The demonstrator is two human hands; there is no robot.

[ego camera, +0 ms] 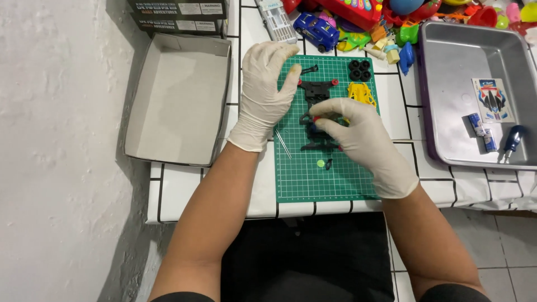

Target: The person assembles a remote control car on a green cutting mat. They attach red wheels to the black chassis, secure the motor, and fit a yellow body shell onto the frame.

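A black toy-car chassis (pixel 317 89) with small red parts lies on a green cutting mat (pixel 319 179). My right hand (pixel 358 137), in a white glove, pinches a small red piece against the chassis middle. My left hand (pixel 267 84), also gloved, rests flat on the mat's left edge with its thumb touching the chassis's left side. Black tyres (pixel 359 70) and a yellow car body (pixel 362 92) sit at the mat's far right. Thin metal axles (pixel 283 143) lie near my left wrist. A small green gear (pixel 320 163) rests below the chassis.
An open grey cardboard box (pixel 179 100) stands to the left. A metal tray (pixel 475 61) at the right holds a sticker sheet (pixel 492 100), batteries (pixel 482 131) and a blue screwdriver (pixel 512 142). Colourful toys (pixel 358 22) crowd the back of the tiled table.
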